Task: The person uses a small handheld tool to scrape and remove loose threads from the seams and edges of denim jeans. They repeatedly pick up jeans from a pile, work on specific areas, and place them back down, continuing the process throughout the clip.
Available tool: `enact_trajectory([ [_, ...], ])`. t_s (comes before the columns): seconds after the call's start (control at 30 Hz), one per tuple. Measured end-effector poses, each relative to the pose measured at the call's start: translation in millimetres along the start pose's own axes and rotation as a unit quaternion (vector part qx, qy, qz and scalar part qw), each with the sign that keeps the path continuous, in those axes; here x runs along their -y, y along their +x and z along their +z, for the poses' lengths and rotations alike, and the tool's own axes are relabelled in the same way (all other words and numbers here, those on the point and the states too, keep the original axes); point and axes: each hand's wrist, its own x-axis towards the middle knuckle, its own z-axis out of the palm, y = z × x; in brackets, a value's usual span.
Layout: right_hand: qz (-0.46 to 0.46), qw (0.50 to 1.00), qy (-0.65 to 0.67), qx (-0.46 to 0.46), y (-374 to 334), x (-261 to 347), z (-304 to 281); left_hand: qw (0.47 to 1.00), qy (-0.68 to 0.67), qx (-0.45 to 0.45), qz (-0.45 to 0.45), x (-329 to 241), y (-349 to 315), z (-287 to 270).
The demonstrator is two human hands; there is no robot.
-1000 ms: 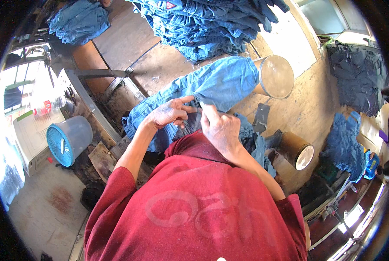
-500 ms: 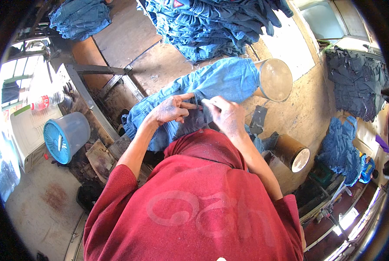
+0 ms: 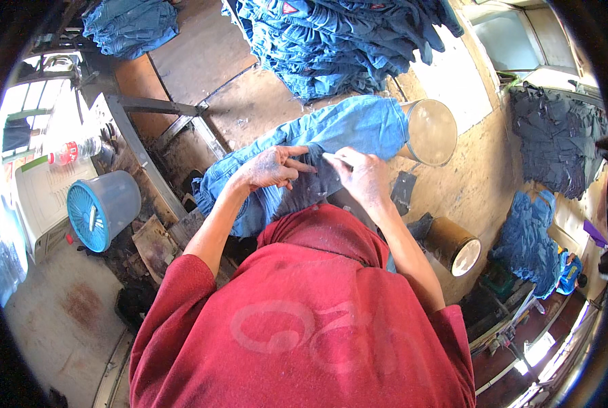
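Observation:
A light-blue denim garment leg [image 3: 358, 126] is stretched over a long cylinder [image 3: 432, 132], whose round end sticks out at the right. My left hand [image 3: 273, 168] lies on the denim, index and middle fingers stretched out and apart, the others curled. Just right of it, my right hand [image 3: 364, 178] is closed in a pinch over the denim; whatever its fingertips hold is too small to make out. A dark grey patch [image 3: 321, 178] shows below and between the hands; I cannot tell whether it is cloth or shadow.
Beyond the cylinder rises a big pile of blue denim garments [image 3: 331, 47]. At left stands a translucent bucket [image 3: 117, 200] with a blue lid. A second, brown cylinder [image 3: 453, 241] lies to the right, below hanging dark garments [image 3: 552, 136]. A metal frame [image 3: 157, 105] stands far left.
My right hand has shifted a little to the right, away from the left hand, its fingers still pinched. My left hand stays on the denim in nearly the same place.

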Motion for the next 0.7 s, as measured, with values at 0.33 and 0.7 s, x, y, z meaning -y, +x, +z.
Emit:
enact_trajectory([
  [0.33,0.016,0.997,0.069,0.015,0.9,2.2,-6.6,1.000,-0.025,-0.004,0.002,-5.8,-0.9,0.6],
  [0.7,-0.032,0.996,0.026,-0.082,-34.0,14.8,-9.6,0.895,0.375,-0.229,0.073,-16.8,-28.0,58.4],
])
